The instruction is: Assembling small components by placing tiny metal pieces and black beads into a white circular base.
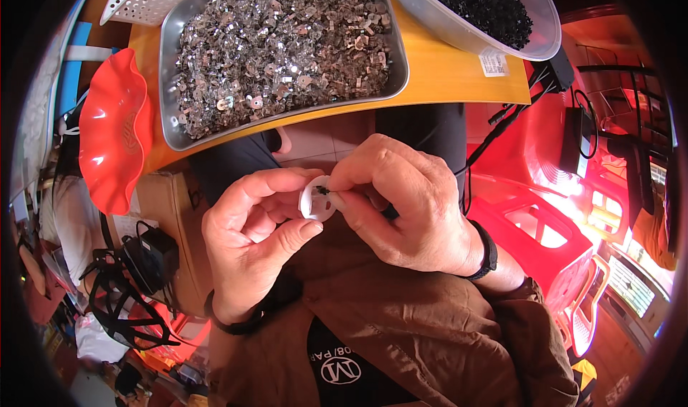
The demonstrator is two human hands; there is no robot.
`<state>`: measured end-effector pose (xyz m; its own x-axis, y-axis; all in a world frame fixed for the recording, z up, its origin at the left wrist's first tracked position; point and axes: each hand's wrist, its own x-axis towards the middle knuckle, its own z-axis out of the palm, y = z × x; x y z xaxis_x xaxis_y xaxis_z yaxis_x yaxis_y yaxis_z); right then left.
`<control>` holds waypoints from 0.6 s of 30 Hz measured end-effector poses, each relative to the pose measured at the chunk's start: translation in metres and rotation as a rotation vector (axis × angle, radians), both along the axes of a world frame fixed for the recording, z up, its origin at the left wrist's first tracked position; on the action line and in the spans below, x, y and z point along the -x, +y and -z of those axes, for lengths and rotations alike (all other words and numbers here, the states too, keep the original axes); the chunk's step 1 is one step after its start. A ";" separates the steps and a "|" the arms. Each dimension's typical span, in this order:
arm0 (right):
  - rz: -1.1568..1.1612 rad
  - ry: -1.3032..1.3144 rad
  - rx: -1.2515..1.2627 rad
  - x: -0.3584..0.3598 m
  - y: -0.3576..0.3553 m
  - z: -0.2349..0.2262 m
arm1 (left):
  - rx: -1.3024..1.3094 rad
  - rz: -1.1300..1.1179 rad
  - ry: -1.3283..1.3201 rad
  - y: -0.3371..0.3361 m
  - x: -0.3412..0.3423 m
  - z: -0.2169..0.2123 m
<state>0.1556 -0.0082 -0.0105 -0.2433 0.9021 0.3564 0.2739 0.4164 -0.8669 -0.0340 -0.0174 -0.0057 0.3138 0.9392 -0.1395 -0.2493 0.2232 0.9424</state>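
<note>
Between the thumb and fingers of my left hand is a small round white plastic piece, tilted so its hollow side shows. My right hand pinches at its right edge, thumb against forefinger. A tiny dark part shows inside the white piece, right at my right fingertips; its exact kind is too small to tell. Both hands are held above my lap, just short of the table edge. A metal tray heaped with small shiny metal clips stands on the table ahead of them.
On the yellow table, a translucent tub of small black parts stands far right. A red wavy-edged dish juts out at the left, with a white perforated basket behind. Red plastic stools and black cables are to the right.
</note>
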 end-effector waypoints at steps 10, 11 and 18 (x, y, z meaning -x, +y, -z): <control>-0.003 -0.123 -0.031 0.000 0.000 -0.004 | -0.088 0.021 0.172 0.000 -0.002 -0.005; -0.005 -0.130 -0.056 0.000 0.000 -0.004 | -0.087 0.022 0.183 0.000 -0.002 -0.005; -0.027 -0.225 -0.198 0.000 0.001 0.001 | -0.087 0.023 0.203 0.002 -0.003 -0.003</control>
<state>0.1560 -0.0068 -0.0118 -0.3592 0.8125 0.4591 0.4366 0.5811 -0.6868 -0.0308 -0.0158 -0.0022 0.3090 0.9433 -0.1211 -0.0484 0.1428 0.9886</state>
